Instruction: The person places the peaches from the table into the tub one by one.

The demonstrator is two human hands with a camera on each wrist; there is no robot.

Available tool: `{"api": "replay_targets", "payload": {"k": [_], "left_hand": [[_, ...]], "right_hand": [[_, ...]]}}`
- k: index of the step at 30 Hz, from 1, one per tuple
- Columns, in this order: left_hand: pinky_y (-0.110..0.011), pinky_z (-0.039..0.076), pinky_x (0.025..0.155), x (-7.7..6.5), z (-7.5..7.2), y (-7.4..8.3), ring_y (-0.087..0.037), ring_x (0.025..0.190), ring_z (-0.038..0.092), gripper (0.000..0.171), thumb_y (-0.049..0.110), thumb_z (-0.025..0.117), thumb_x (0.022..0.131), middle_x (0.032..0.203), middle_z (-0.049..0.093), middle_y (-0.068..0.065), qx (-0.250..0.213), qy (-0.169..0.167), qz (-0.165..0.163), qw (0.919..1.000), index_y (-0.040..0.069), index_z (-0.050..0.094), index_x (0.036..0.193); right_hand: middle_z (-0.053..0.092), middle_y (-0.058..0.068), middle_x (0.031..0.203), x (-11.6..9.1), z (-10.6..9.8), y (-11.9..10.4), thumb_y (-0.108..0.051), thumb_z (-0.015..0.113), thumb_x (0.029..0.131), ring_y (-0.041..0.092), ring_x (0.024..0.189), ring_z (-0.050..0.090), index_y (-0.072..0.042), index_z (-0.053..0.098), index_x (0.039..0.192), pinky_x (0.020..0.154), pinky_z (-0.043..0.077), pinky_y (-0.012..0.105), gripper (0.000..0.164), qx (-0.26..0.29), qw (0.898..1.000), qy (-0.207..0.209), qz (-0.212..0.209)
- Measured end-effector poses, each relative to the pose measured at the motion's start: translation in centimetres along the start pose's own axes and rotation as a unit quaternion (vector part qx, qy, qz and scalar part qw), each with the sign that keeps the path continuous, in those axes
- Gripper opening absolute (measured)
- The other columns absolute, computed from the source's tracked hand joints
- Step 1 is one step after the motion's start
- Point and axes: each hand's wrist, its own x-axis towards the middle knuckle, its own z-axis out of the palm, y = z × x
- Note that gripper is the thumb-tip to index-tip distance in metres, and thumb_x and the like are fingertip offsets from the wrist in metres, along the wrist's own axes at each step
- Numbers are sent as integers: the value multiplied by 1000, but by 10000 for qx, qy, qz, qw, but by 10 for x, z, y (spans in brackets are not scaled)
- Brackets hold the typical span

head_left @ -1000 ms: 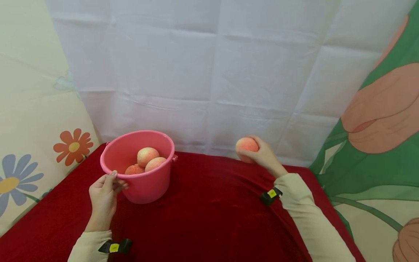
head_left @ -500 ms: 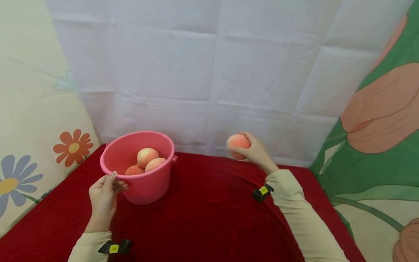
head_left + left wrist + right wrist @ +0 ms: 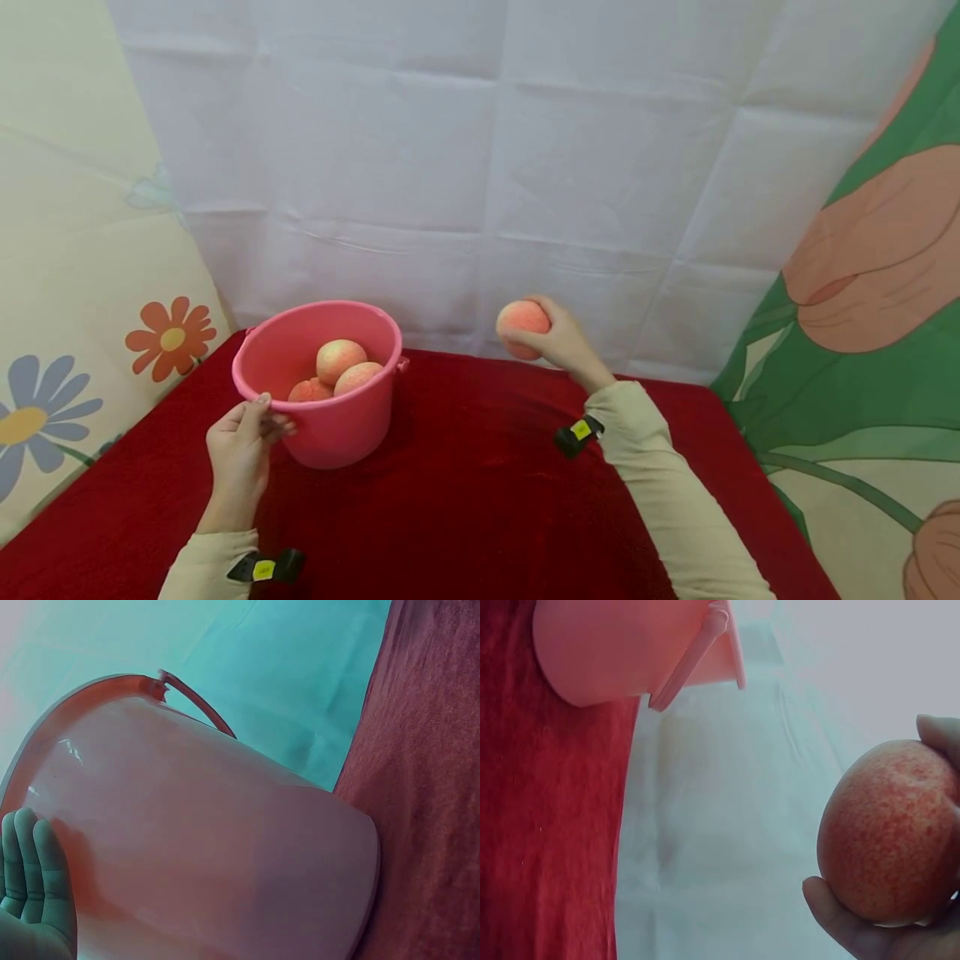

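Note:
A pink bucket stands on the left of the table, with three peaches visible inside it. At its near left rim, my left hand pinches the edge between thumb and fingers; the left wrist view shows the other fingers lying along the bucket's outer wall. In the air to the right of the bucket, my right hand grips another peach. The right wrist view has this peach between thumb and fingers, apart from the bucket.
Dark red cloth covers the table. Behind it hangs a white sheet. Flower-printed cloths flank it on the left and right. The bucket's handle hangs down on the side facing my right hand.
My right hand has carried its peach leftward and slightly up, closer to the bucket. The left hand stays on the rim, and the bucket with its peaches has not moved.

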Motion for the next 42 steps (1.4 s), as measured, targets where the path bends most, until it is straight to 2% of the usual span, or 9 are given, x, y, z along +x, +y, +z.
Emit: {"api": "replay_targets", "payload": {"k": [20,33,42], "left_hand": [[-23,53,52,2,0,-1,-13,48,60,26,16,62,87,55,61,-4,20,28,24,10000,6,64,63],[-23,53,52,2,0,-3,-13,48,60,26,17,62,87,55,61,-4,87,62,60,9999,7,64,63],[-23,53,51,3,0,-3,-13,47,60,26,16,62,87,55,61,-4,81,95,91,9999,6,63,62]], "right_hand": [[55,13,116,16,35,-24,-19,75,72,26,101,54,-7,51,122,81,49,37,56,219,9997,-78,-69],[56,9,114,24,58,-38,-24,76,72,23,99,55,-12,53,121,79,50,35,56,404,9991,-99,-127],[57,4,110,31,83,-52,-29,76,72,19,95,56,-14,52,120,77,51,32,55,530,9983,-220,50]]}}
